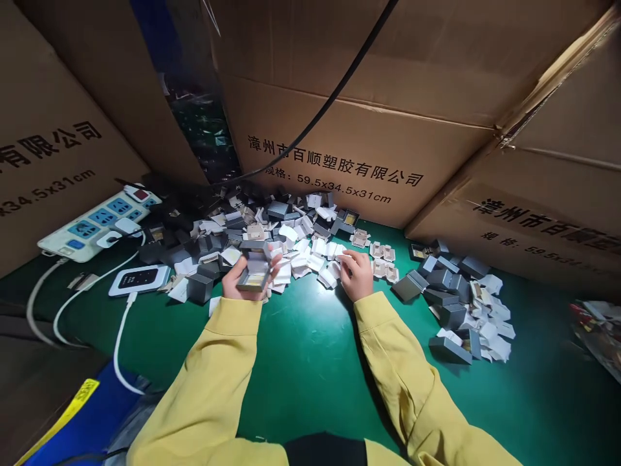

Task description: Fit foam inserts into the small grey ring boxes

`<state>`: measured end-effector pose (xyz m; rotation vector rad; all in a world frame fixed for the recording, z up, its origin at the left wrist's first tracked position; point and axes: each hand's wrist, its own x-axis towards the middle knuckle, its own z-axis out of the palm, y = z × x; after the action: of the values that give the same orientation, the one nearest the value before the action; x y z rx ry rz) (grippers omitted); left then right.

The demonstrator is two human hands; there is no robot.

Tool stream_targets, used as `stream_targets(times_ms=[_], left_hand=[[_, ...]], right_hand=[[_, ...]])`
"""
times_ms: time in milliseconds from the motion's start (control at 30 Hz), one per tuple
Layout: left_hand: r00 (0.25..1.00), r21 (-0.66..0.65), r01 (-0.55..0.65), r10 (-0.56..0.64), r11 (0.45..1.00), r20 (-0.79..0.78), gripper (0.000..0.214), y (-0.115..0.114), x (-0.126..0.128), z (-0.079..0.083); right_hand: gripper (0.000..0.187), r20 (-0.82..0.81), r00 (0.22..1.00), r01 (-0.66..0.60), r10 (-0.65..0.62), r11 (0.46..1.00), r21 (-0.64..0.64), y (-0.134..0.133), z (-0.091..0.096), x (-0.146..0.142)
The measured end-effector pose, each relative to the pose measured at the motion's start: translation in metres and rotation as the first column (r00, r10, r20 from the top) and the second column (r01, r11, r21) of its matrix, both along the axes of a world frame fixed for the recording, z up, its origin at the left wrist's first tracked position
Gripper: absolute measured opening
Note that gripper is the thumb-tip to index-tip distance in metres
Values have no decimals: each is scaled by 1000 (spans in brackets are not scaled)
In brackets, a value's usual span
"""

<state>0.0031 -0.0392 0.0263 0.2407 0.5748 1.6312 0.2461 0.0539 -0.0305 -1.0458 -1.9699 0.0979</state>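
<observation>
My left hand is closed around a small grey box whose lid stands open, showing a pale inside. On the right, my right hand has its fingers bent together at the edge of a heap of white folded paper inserts. Its fingertips meet the white pieces, but whether they pinch one is unclear. Behind and left of the left hand, many dark grey boxes lie jumbled with more paper. Pale folded card inserts lie just beyond the right hand.
Right of my right arm is another pile of grey boxes and white papers. A power strip and a white cabled device lie left on the green tabletop. Large cardboard cartons wall the back.
</observation>
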Motion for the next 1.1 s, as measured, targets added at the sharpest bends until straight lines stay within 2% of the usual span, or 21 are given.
stream_targets(times_ms=[67,167,267,333,400,533,667,800,933,1000,1100], left_hand=[[992,46,-120,118,992,48,39,-5,-17,4],[967,95,-219,203,971,155,37,-6,-31,9],[953,111,-241,214,964,214,38,-2,-30,11],[962,100,-210,187,973,200,39,0,-25,9],[974,73,-168,155,983,164,37,1,-19,5],[982,50,-148,140,988,129,36,1,-17,-4],[987,11,-130,129,991,94,37,2,-20,-2],[999,-31,-26,26,999,20,34,4,-13,7],[989,-31,150,-150,988,-2,28,7,0,5],[962,-34,274,-274,961,-5,27,7,8,-3],[881,-10,472,-472,881,34,29,2,17,-13]], right_hand=[[22,67,997,-47,45,999,24,-4,3,-4],[23,160,979,-133,123,990,54,-14,10,-24],[26,212,963,-180,168,983,39,-24,16,-56],[27,262,948,-187,181,982,-3,-28,18,-74],[20,290,934,-203,206,978,-41,-31,16,-83],[16,276,943,-181,184,983,-36,-30,6,-69],[20,215,976,-44,44,999,-3,-26,1,-55],[30,202,978,59,-56,998,-11,-26,5,-66],[41,295,955,53,-20,993,-106,-29,6,-70],[40,273,962,29,13,988,-149,-31,4,-67],[30,173,983,-19,55,979,-205,-33,4,-62]])
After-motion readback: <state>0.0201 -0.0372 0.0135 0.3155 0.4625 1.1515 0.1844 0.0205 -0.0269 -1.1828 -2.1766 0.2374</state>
